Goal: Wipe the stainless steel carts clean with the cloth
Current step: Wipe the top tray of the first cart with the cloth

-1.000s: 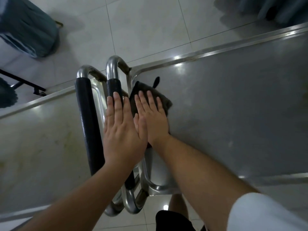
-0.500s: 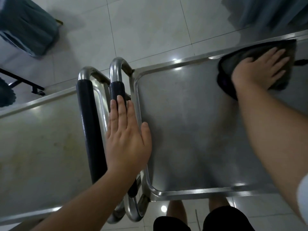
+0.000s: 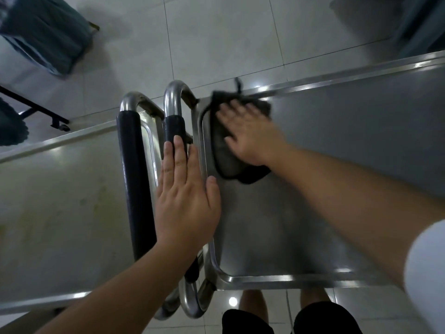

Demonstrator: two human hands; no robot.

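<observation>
Two steel carts stand side by side on a tiled floor [image 3: 216, 44], handles adjacent. Left cart [image 3: 60, 201]: its top tray carries yellowish marks and dull patches; judged not yet wiped. Nothing lies in this tray in the part shown. Its black-sleeved handle [image 3: 134, 177] is untouched. Left hand [image 3: 185, 201]: flat, fingers straight and together, resting on the second handle [image 3: 173, 126] and the rim between the carts; it holds nothing and appears to steady the right cart. Right cart [image 3: 337, 145]: its tray surface reads grey and even, with no stains visible, though blur limits certainty. The only thing in this tray is the cloth [image 3: 226, 155], dark and crumpled, lying at the far left corner against the rim. Right hand [image 3: 248, 136]: spread flat on top of the cloth, fingers straight and slightly apart, pressing and not curled round it; the hand is motion-blurred, consistent with a wiping stroke. Judgement: work is under way on the right tray; the near portion and rims may need passes. Left cart, both handles and any lower shelves, which are hidden, remain to be done.
</observation>
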